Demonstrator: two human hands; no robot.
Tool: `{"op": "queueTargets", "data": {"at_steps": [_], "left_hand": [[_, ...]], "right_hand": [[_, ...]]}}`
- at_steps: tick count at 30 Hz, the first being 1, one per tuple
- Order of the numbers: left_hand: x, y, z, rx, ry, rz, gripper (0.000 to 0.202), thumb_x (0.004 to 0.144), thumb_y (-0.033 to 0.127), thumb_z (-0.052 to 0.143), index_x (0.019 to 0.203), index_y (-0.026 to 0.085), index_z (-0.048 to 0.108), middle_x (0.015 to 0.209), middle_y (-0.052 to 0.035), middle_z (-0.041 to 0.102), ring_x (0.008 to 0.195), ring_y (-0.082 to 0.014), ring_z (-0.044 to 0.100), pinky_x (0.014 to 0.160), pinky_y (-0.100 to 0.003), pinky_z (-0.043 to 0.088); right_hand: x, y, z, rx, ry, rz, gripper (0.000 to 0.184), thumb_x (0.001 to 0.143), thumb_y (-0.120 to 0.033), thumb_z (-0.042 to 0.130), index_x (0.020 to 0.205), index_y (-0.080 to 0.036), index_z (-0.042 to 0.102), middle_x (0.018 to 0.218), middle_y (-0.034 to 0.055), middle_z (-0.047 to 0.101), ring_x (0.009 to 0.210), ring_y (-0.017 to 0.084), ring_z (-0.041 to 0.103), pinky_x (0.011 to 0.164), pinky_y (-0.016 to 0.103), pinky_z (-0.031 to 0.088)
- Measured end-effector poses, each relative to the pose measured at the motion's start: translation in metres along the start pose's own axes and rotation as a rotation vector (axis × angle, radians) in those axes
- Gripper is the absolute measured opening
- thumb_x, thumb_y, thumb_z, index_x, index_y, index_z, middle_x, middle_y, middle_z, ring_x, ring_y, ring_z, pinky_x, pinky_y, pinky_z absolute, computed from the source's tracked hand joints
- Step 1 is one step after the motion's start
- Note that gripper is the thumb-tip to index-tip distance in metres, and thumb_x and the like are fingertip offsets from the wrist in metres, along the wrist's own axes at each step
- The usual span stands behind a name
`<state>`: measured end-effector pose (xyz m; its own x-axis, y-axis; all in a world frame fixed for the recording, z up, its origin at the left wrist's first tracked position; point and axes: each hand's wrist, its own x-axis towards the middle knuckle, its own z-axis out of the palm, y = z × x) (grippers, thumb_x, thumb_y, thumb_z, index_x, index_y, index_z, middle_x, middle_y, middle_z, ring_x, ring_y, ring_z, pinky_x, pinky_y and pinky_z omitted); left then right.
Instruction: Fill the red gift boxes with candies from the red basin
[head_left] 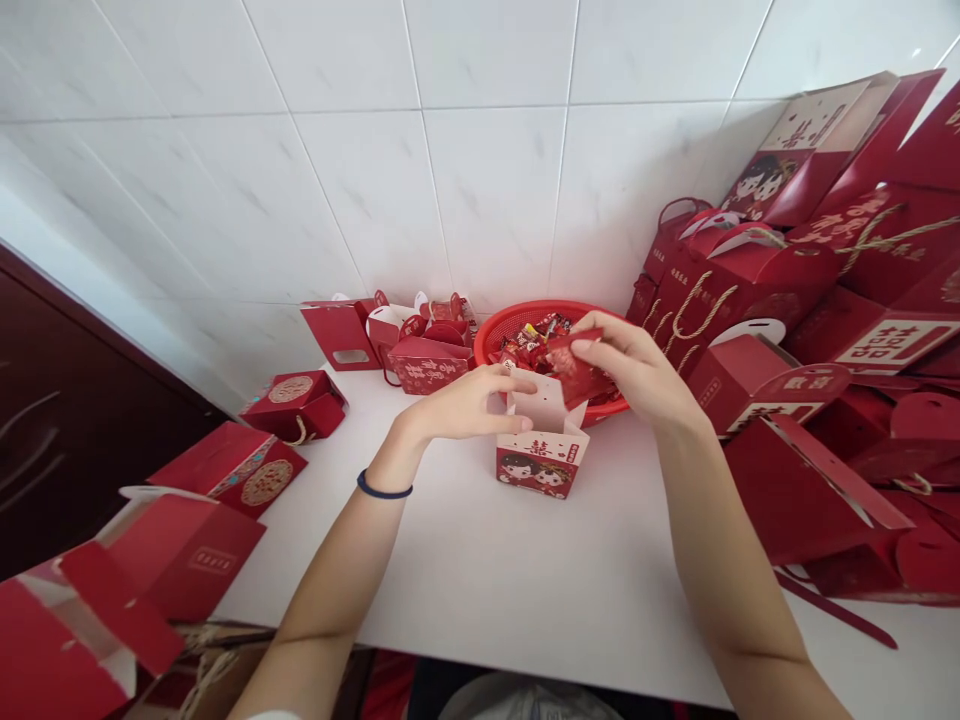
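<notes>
head cam view: right hand (634,365) has a red packet (581,372) pinched between thumb and fingers, just right of center, over the red basket (517,310) of small wrapped pieces (529,342). left hand (469,405) is half-curled at the top of the open box (540,468), mid-frame, can't really tell if it's gripping. that box stands upright on the white table (480,560). more red boxes (795,495) crowd the right side.
</notes>
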<state>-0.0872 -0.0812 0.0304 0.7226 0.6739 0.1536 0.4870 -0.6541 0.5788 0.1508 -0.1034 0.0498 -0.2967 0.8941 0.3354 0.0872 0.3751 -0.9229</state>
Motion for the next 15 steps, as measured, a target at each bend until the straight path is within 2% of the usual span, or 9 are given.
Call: {"op": "queueTargets", "data": {"at_steps": [3, 6, 8, 11, 15], "left_hand": [[0.001, -0.001, 0.001, -0.022, -0.012, -0.008, 0.035, 0.085, 0.046, 0.073, 0.112, 0.024, 0.074, 0.115, -0.0062, 0.07, 0.104, -0.0226, 0.064, 0.09, -0.034, 0.052], [0.001, 0.0, 0.001, -0.032, -0.01, -0.029, 0.028, 0.084, 0.047, 0.073, 0.091, 0.02, 0.075, 0.101, -0.0045, 0.068, 0.093, -0.0202, 0.064, 0.083, -0.032, 0.053], [0.001, 0.0, 0.0, -0.042, -0.012, -0.033, 0.028, 0.083, 0.047, 0.074, 0.089, 0.02, 0.075, 0.1, -0.0041, 0.067, 0.092, -0.0198, 0.063, 0.082, -0.032, 0.053], [0.0, 0.001, -0.001, -0.048, -0.029, -0.038, 0.029, 0.083, 0.047, 0.074, 0.097, 0.022, 0.076, 0.104, -0.0045, 0.068, 0.095, -0.0202, 0.064, 0.084, -0.032, 0.053], [0.0, 0.0, -0.001, -0.074, -0.02, -0.043, 0.048, 0.082, 0.044, 0.077, 0.126, 0.027, 0.07, 0.123, -0.0068, 0.068, 0.109, -0.0227, 0.064, 0.09, -0.033, 0.053]], "right_hand": [[0.0, 0.0, 0.008, -0.195, -0.134, -0.118, 0.022, 0.09, -0.038, 0.064, 0.081, -0.018, 0.062, 0.08, 0.003, 0.066, 0.073, 0.015, 0.058, 0.066, 0.027, 0.045], [0.001, 0.004, 0.014, -0.323, -0.125, -0.164, 0.021, 0.09, -0.033, 0.065, 0.077, -0.016, 0.068, 0.076, 0.0021, 0.066, 0.072, 0.014, 0.057, 0.068, 0.027, 0.043], [0.001, 0.006, 0.014, -0.303, -0.114, -0.116, 0.021, 0.089, -0.035, 0.067, 0.081, -0.016, 0.071, 0.074, 0.0016, 0.065, 0.066, 0.013, 0.056, 0.063, 0.027, 0.043], [-0.001, 0.004, 0.007, -0.165, -0.143, -0.062, 0.024, 0.087, -0.041, 0.071, 0.087, -0.016, 0.073, 0.079, 0.0036, 0.07, 0.066, 0.015, 0.063, 0.062, 0.028, 0.049], [-0.004, 0.002, -0.007, -0.105, -0.242, -0.101, 0.023, 0.086, -0.041, 0.075, 0.088, -0.018, 0.078, 0.099, 0.0074, 0.077, 0.092, 0.021, 0.071, 0.082, 0.032, 0.057]]}}
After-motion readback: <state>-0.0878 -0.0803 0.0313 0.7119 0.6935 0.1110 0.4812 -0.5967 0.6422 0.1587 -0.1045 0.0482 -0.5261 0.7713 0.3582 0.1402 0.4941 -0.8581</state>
